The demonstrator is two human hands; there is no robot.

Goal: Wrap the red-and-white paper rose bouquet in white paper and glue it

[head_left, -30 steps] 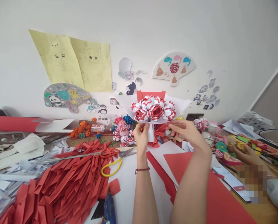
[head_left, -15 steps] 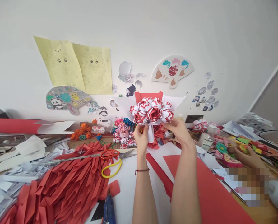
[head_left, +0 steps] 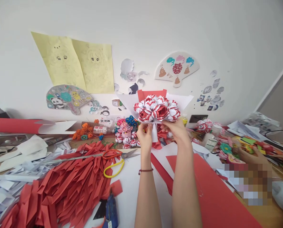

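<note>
A paper flower bouquet point(head_left: 157, 109) of red-and-white blooms is held up above the table, with white and red wrapping paper fanned out behind it. My left hand point(head_left: 145, 134) pinches the white paper under the blooms on the left side. On the right, my right hand point(head_left: 176, 128) has its fingers closed on the lower edge of the bouquet; its fingertips are partly hidden beneath the flowers. Below hang a white paper strip point(head_left: 154, 133) and crumpled red paper point(head_left: 162, 134).
Folded red paper strips point(head_left: 77, 183) and white ones point(head_left: 3, 193) heap up at left. Scissors point(head_left: 114, 158) and a blue glue gun point(head_left: 111, 210) lie nearby. A red sheet point(head_left: 217, 196) lies at right, and another person's hand point(head_left: 253, 156) is beyond it. Small flowers point(head_left: 126, 128) stand behind.
The bouquet has turned slightly, so its blooms face differently. My right hand has moved left and further in under the flowers, while my left hand keeps its pinch. The view has shifted a little.
</note>
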